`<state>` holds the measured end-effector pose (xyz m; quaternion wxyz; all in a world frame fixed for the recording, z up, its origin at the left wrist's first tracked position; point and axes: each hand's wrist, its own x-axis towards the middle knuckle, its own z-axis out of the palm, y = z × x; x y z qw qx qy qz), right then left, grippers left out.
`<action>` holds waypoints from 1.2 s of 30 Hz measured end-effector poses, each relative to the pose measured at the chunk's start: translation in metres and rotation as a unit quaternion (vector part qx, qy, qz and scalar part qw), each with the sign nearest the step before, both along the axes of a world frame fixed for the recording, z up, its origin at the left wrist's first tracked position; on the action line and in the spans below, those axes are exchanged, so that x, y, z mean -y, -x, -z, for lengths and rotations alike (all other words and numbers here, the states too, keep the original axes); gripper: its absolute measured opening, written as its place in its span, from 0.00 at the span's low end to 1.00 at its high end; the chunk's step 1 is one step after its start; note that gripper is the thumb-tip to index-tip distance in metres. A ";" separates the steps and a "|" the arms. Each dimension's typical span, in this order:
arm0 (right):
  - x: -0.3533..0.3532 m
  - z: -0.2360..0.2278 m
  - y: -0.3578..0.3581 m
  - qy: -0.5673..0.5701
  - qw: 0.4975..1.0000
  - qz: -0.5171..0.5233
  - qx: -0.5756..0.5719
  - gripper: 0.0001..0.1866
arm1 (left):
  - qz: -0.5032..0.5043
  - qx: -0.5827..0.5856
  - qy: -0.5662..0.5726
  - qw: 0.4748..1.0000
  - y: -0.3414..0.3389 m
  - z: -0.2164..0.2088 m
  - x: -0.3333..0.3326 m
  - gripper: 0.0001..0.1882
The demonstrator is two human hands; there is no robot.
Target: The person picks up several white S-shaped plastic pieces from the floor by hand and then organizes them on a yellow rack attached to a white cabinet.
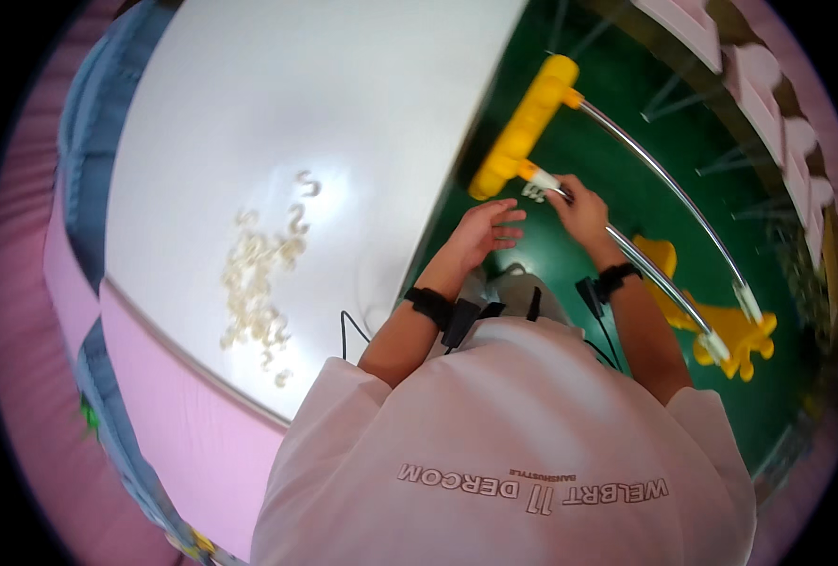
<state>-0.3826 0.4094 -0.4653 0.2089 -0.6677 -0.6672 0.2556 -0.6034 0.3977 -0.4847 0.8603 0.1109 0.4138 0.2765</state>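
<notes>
A frame of two curved metal tubes (660, 264) joins a yellow bumpy bar (523, 123) at the far end to a yellow scalloped base (740, 332) at the right. My right hand (584, 217) is closed around the nearer tube, close to its white and orange end piece. A few small white curved clips (533, 191) show just beside those fingers; whether they are on the tube I cannot tell. My left hand (488, 229) is apart from the frame, fingers spread, holding nothing, just below the yellow bar.
Many loose white curved pieces (259, 274) lie scattered on the white table (343, 94) at the left. The floor (617, 123) is green. White scalloped panels (754, 90) stand along the far right. Pink and blue cloth (103, 123) borders the table.
</notes>
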 end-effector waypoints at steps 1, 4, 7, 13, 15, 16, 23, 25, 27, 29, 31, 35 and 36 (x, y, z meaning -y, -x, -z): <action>0.002 0.003 -0.001 -0.018 0.999 0.002 0.031 0.17 | -0.021 -0.014 -0.009 1.000 0.021 -0.012 0.003 0.16; 0.005 0.010 0.001 -0.044 0.997 0.021 0.061 0.16 | -0.078 -0.194 -0.162 0.964 0.100 -0.050 0.024 0.16; 0.004 0.011 0.009 -0.050 0.996 0.013 0.077 0.18 | -0.188 -0.507 -0.226 0.810 0.194 -0.035 0.055 0.11; 0.017 0.012 0.007 -0.176 0.984 -0.025 0.023 0.20 | -0.056 -0.827 -0.320 0.459 0.245 -0.047 0.033 0.15; 0.032 0.014 0.001 -0.243 0.970 -0.029 0.002 0.20 | -0.019 -0.848 -0.336 0.409 0.244 -0.047 0.005 0.18; 0.042 0.011 0.002 -0.253 0.967 -0.023 -0.025 0.19 | 0.048 -0.850 -0.312 0.421 0.243 -0.049 -0.009 0.19; 0.106 -0.037 0.016 -0.252 0.968 0.005 -0.011 0.18 | 0.107 -0.783 -0.495 0.361 0.228 -0.029 -0.048 0.09; 0.114 -0.063 0.028 -0.226 0.973 -0.016 -0.039 0.20 | 0.082 -0.623 -0.523 0.576 0.183 -0.045 -0.040 0.08; 0.113 -0.092 0.049 -0.210 0.976 -0.033 -0.057 0.22 | 0.178 -0.302 -0.450 0.822 0.152 -0.054 -0.027 0.09; 0.113 -0.118 0.064 -0.196 0.975 -0.055 -0.085 0.24 | 0.319 -0.127 -0.371 0.863 0.112 -0.080 -0.012 0.10; 0.117 -0.133 0.074 -0.069 0.972 -0.088 -0.205 0.24 | 0.371 -0.064 -0.382 0.844 0.080 -0.095 -0.004 0.12; 0.124 -0.130 0.070 -0.050 0.973 -0.142 -0.177 0.21 | 0.502 0.121 -0.298 0.803 0.044 -0.087 -0.008 0.14; 0.128 -0.132 0.068 -0.051 0.975 -0.132 -0.173 0.21 | 0.531 0.177 -0.268 0.784 0.035 -0.085 -0.009 0.14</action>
